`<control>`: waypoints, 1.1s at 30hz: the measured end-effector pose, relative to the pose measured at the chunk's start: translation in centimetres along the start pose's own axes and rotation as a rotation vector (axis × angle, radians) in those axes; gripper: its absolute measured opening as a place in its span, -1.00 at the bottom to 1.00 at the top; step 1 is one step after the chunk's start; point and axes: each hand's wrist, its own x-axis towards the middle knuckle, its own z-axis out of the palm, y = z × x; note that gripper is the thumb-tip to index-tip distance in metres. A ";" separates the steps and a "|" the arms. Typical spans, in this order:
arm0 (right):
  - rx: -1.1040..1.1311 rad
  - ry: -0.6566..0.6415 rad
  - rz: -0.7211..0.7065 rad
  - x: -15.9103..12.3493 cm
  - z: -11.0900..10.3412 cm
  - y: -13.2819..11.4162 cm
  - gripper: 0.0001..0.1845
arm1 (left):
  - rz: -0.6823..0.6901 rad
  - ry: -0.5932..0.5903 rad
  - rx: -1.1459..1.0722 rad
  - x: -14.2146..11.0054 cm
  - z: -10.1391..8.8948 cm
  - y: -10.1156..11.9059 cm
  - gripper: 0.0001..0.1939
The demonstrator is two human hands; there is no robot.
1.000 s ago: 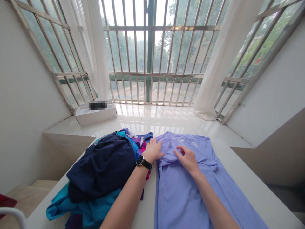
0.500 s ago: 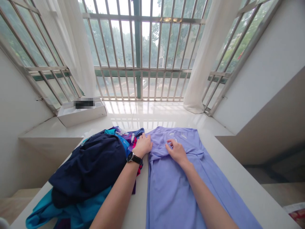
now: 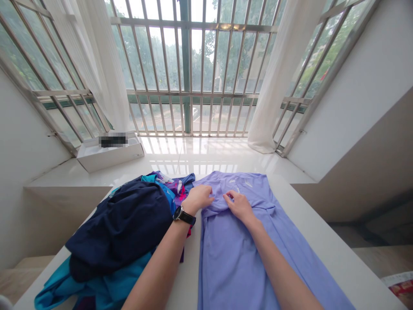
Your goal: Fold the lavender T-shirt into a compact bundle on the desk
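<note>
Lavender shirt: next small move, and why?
Probably smooth the bunched fold outward: the left hand and right hand sit on either side of it on the lavender shirt, whose lower part already lies flat on the white table.

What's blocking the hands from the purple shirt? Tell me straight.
Nothing visible: the left hand and right hand both rest on the purple shirt; the navy clothing pile lies beside it, not between.

Head-worn view looks forward and down over a table (image 3: 183,284) toward barred windows (image 3: 186,64)
</note>
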 end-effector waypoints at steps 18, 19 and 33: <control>-0.061 -0.069 0.169 7.8 2.2 -1.6 -0.62 | 0.073 -0.120 0.026 -0.3 0.9 2.0 -0.58; -0.055 -0.070 0.169 7.9 2.3 -1.5 -0.63 | 0.074 -0.121 0.016 -0.2 1.0 1.9 -0.58; 0.169 -0.005 -0.008 8.5 -1.4 -2.0 -0.79 | 0.171 0.010 -0.164 -0.1 0.3 1.6 -0.75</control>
